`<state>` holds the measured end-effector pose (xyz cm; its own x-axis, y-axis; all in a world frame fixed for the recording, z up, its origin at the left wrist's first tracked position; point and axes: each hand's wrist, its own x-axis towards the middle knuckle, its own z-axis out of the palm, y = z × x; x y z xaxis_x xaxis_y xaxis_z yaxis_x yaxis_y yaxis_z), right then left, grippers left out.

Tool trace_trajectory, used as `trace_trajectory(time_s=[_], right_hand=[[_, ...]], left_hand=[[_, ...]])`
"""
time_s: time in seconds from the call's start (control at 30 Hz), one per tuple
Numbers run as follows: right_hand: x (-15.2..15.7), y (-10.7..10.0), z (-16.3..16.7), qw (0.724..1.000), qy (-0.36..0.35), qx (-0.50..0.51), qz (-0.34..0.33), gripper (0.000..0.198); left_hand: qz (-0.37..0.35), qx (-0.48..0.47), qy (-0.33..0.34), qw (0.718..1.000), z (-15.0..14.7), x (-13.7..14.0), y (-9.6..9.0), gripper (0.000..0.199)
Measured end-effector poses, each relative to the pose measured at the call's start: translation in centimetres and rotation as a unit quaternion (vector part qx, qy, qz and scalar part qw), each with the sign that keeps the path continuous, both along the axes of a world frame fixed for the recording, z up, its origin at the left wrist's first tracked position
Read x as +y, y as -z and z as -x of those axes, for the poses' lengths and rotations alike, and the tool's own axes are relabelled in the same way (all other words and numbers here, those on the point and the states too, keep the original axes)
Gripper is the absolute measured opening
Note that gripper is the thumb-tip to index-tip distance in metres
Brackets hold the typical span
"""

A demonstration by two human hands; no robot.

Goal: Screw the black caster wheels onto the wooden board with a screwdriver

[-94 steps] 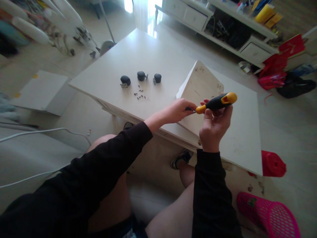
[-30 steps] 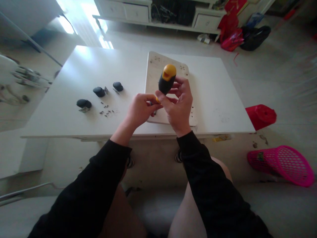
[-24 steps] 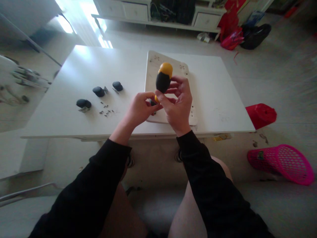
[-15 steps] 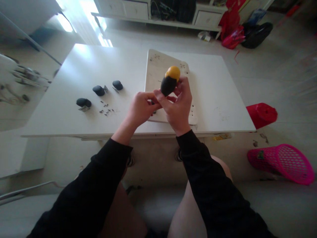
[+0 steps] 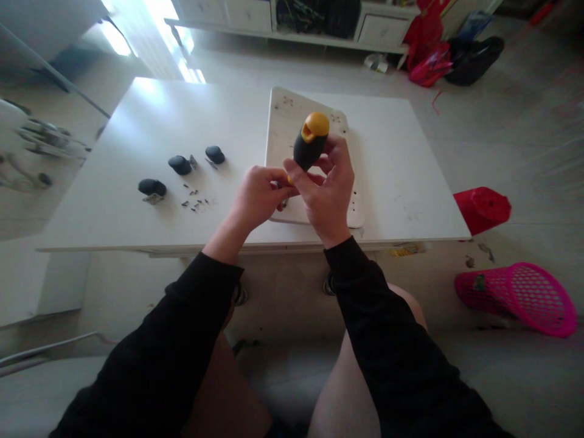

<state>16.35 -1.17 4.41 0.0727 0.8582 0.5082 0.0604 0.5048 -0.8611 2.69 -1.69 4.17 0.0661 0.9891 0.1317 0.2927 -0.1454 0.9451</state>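
A screwdriver (image 5: 308, 146) with a black and yellow handle stands tilted over the white board (image 5: 292, 125), its yellow end up. My right hand (image 5: 329, 188) is closed around the lower part of the handle. Close beside it, my left hand (image 5: 262, 196) is pinched together near the screwdriver's lower end, over the board's near left corner. A small dark and metallic piece shows under the left fingertips, but most of it is hidden. The screwdriver's tip is also hidden behind the hands. Holes dot the board's corners.
On the white table (image 5: 387, 164), left of the board, lie several screws (image 5: 194, 201) and three black casters with metal plates: a near one (image 5: 152, 188), a middle one (image 5: 181, 164) and a far one (image 5: 215, 154). A pink basket (image 5: 515, 298) lies on the floor at right.
The screwdriver's handle has turned, so a notch in its yellow end now faces me. Both hands stay in nearly the same place, and the view has shifted very slightly.
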Motion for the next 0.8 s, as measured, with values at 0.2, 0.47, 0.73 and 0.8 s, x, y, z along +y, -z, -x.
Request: trace_trajectory(time_s=[0.2,0.47,0.73,0.8], right_hand=[[0.42,0.53,-0.27,1.0,-0.011,-0.011,0.014,0.051],[0.29,0.5,-0.16,0.998,-0.026,0.033,-0.039,0.046],[0.17,0.17,0.2,0.997,-0.002,0.065,-0.037,0.049],[0.23,0.33,0.06,0.997,-0.011,0.067,-0.039,0.047]], left_hand=[[-0.012,-0.011,0.019,1.0,0.29,0.13,0.55,0.01],[-0.011,0.005,0.023,1.0,0.31,-0.12,-0.12,0.01],[-0.012,-0.002,0.0,1.0,-0.02,-0.13,0.01,0.009],[0.005,-0.001,0.025,1.0,0.12,-0.18,-0.27,0.006]])
